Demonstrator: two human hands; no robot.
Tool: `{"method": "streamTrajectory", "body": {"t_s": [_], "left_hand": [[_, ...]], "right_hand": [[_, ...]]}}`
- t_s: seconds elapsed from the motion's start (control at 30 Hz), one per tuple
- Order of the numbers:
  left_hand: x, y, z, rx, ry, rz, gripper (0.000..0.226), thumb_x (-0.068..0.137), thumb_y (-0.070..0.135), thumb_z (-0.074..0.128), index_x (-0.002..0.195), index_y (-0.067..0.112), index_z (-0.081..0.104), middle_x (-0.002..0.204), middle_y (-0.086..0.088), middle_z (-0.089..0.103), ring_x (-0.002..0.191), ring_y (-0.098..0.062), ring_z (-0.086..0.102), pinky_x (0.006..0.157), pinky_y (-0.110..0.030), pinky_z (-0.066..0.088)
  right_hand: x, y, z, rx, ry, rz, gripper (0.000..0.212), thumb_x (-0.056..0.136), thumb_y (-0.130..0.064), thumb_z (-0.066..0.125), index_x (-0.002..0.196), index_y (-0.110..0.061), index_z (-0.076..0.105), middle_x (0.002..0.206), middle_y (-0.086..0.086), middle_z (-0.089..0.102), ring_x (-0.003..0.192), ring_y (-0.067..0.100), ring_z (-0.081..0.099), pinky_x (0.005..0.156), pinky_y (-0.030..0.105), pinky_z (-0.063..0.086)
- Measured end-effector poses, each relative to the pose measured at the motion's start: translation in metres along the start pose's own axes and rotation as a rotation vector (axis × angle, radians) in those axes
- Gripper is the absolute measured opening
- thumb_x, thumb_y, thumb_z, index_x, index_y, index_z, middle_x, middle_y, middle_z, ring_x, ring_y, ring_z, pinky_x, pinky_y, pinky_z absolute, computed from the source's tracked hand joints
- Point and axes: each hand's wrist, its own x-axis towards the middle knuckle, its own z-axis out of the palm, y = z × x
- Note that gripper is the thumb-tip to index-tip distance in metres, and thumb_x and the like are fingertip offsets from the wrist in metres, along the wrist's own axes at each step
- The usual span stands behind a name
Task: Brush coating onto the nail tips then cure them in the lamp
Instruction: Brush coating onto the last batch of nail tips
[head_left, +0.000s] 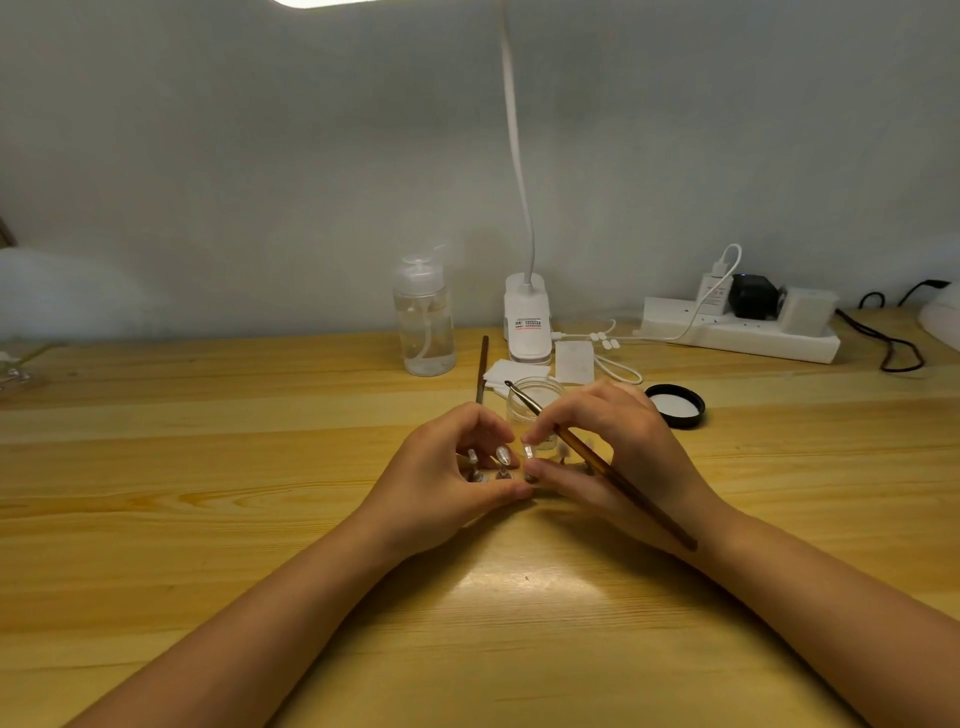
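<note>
Both hands meet over small nail tips standing on the desk (260, 519).

The left hand (441, 488) curls around the stands, thumb meeting the right hand (618, 457), whose fingers (545, 423) pinch one nail tip (529, 451) while the brush (613, 473) lies tucked across them. The tips look light, thin and slick, likely easy to topple; best held by the stand.

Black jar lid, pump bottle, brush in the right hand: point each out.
black jar lid (675, 405), head view, white inner liner.
pump bottle (425, 322), head view, clear body.
brush (613, 480), head view, brown handle.
</note>
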Motion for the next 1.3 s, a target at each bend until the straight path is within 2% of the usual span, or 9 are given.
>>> {"method": "streamTrajectory", "body": {"t_s": [0.23,0.37,0.43,0.67,0.87,1.0,1.2,1.23,1.3], "left_hand": [[0.001,0.002,0.000,-0.008,-0.016,-0.010,0.034,0.066,0.013,0.078,0.089,0.023,0.056,0.081,0.009,0.064,0.073,0.007,0.055,0.066,-0.009,0.044],[0.002,0.003,-0.001,-0.014,-0.024,-0.028,0.033,0.067,0.013,0.078,0.090,0.022,0.056,0.083,0.006,0.064,0.074,0.006,0.056,0.066,-0.009,0.044],[0.001,0.004,-0.002,-0.005,-0.019,-0.037,0.034,0.066,0.013,0.078,0.089,0.024,0.056,0.083,0.007,0.064,0.074,0.006,0.056,0.066,-0.009,0.044],[0.000,0.003,-0.004,0.018,-0.022,-0.061,0.033,0.067,0.015,0.078,0.087,0.028,0.055,0.082,0.011,0.063,0.075,0.006,0.056,0.067,-0.009,0.045],[0.000,0.004,-0.004,0.024,-0.026,-0.067,0.033,0.068,0.015,0.077,0.088,0.027,0.055,0.082,0.012,0.063,0.076,0.007,0.056,0.067,-0.010,0.045],[0.001,0.005,-0.003,0.027,-0.020,-0.072,0.033,0.068,0.016,0.077,0.088,0.028,0.054,0.082,0.012,0.063,0.076,0.006,0.056,0.067,-0.009,0.045],[0.000,0.007,-0.003,0.074,-0.024,-0.067,0.035,0.069,0.019,0.077,0.091,0.031,0.052,0.087,0.012,0.061,0.079,-0.003,0.057,0.074,-0.017,0.048],[-0.001,0.008,-0.002,0.092,-0.021,-0.054,0.036,0.067,0.025,0.077,0.092,0.034,0.052,0.090,0.014,0.060,0.081,-0.003,0.056,0.078,-0.021,0.048],[-0.003,0.011,-0.001,0.143,0.015,-0.003,0.040,0.060,0.047,0.072,0.093,0.039,0.050,0.095,0.020,0.057,0.089,0.002,0.054,0.089,-0.036,0.045]], "right_hand": [[-0.001,0.000,-0.002,-0.055,0.007,-0.033,0.019,0.070,-0.031,0.069,0.083,-0.018,0.068,0.079,-0.004,0.065,0.079,0.015,0.060,0.078,0.032,0.035],[0.001,0.000,-0.007,-0.036,0.027,-0.073,0.030,0.073,-0.042,0.062,0.085,-0.016,0.068,0.080,-0.003,0.066,0.081,0.011,0.058,0.080,0.030,0.035],[0.002,0.003,-0.012,-0.058,0.054,-0.103,0.029,0.073,-0.040,0.060,0.083,-0.014,0.068,0.078,-0.004,0.066,0.080,0.007,0.055,0.079,0.029,0.034],[0.000,0.009,-0.015,-0.073,0.028,-0.064,0.025,0.073,-0.038,0.059,0.085,-0.017,0.066,0.077,-0.009,0.063,0.072,0.010,0.057,0.081,0.022,0.030],[-0.001,0.009,-0.014,-0.052,-0.016,-0.087,0.022,0.075,-0.036,0.058,0.084,-0.017,0.065,0.077,-0.007,0.064,0.073,0.009,0.057,0.077,0.029,0.035],[0.000,0.006,-0.015,-0.042,-0.008,-0.100,0.022,0.074,-0.035,0.059,0.084,-0.016,0.065,0.076,-0.006,0.064,0.073,0.007,0.055,0.076,0.028,0.036],[0.000,-0.003,-0.013,-0.015,0.085,-0.124,0.021,0.072,-0.031,0.060,0.081,-0.012,0.065,0.073,-0.004,0.064,0.069,0.009,0.057,0.069,0.037,0.048],[0.001,-0.005,-0.012,0.002,0.114,-0.106,0.022,0.072,-0.031,0.060,0.081,-0.011,0.064,0.072,-0.003,0.063,0.068,0.010,0.057,0.068,0.038,0.048],[0.002,-0.009,-0.011,0.063,0.161,-0.048,0.023,0.072,-0.031,0.059,0.083,-0.010,0.063,0.075,-0.003,0.062,0.069,0.009,0.055,0.069,0.039,0.049]]}}
